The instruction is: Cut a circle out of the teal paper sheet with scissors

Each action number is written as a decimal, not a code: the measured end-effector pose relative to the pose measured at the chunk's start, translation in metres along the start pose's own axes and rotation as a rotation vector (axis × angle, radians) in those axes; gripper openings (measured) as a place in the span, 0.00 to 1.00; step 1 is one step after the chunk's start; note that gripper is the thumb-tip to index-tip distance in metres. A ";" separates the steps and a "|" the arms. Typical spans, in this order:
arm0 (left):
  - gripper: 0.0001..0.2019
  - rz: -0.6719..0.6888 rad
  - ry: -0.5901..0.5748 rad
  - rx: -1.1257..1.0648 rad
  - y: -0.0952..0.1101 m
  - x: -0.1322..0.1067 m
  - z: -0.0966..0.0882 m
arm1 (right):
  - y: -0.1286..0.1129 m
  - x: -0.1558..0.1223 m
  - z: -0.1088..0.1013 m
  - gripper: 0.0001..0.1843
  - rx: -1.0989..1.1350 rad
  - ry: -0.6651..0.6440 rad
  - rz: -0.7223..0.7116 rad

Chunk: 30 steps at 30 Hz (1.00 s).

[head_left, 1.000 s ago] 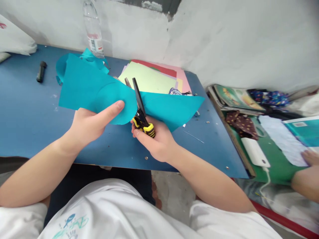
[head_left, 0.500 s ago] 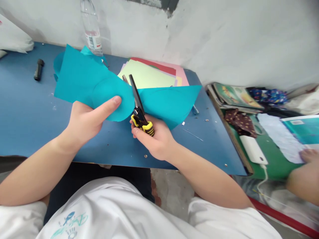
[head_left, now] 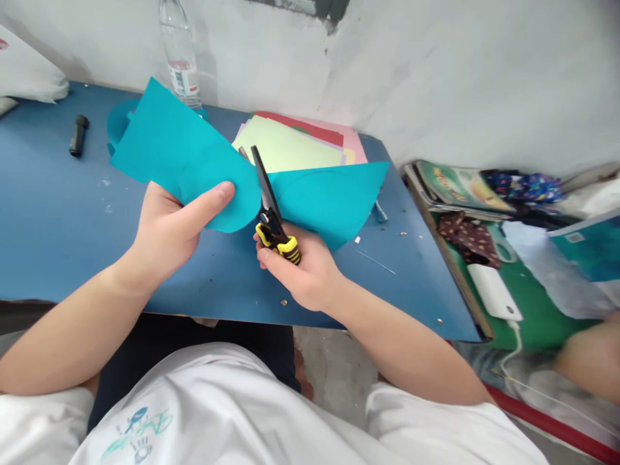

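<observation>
My left hand pinches a teal paper sheet above the blue table, thumb on top of its rounded cut edge. My right hand grips black scissors with yellow-and-black handles. Their blades point away from me and sit inside a curved cut in the sheet. The right part of the teal sheet hangs over my right hand.
A stack of coloured paper lies behind the scissors, a clear bottle stands by the wall, and a black marker lies far left. To the right sit books, a white power bank and another person's arm.
My left hand has turned the teal sheet, raising its left corner toward the bottle. The scissors stay in the cut. The other person's hand at the right has lifted a teal book.
</observation>
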State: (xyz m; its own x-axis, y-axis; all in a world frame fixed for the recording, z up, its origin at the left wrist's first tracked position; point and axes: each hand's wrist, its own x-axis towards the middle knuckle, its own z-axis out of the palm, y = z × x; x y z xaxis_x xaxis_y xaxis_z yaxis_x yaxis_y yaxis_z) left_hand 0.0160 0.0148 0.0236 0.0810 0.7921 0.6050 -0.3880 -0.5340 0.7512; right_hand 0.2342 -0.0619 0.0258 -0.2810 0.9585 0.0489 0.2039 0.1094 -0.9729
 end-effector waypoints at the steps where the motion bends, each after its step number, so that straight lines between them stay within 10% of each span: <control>1: 0.07 0.009 -0.006 -0.008 -0.001 0.000 0.000 | 0.001 0.000 0.000 0.15 0.011 0.000 0.001; 15: 0.20 -0.131 0.016 0.173 0.013 0.000 0.006 | 0.003 0.001 0.000 0.16 0.025 0.008 0.014; 30: 0.24 0.033 -0.049 0.055 -0.011 0.005 -0.008 | -0.001 0.000 0.002 0.14 0.024 0.017 -0.023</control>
State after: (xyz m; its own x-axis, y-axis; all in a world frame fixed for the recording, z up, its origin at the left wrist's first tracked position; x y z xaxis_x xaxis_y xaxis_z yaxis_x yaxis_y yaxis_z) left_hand 0.0130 0.0276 0.0163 0.1147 0.7588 0.6412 -0.3405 -0.5763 0.7429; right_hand 0.2324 -0.0625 0.0267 -0.2697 0.9600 0.0753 0.1747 0.1257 -0.9766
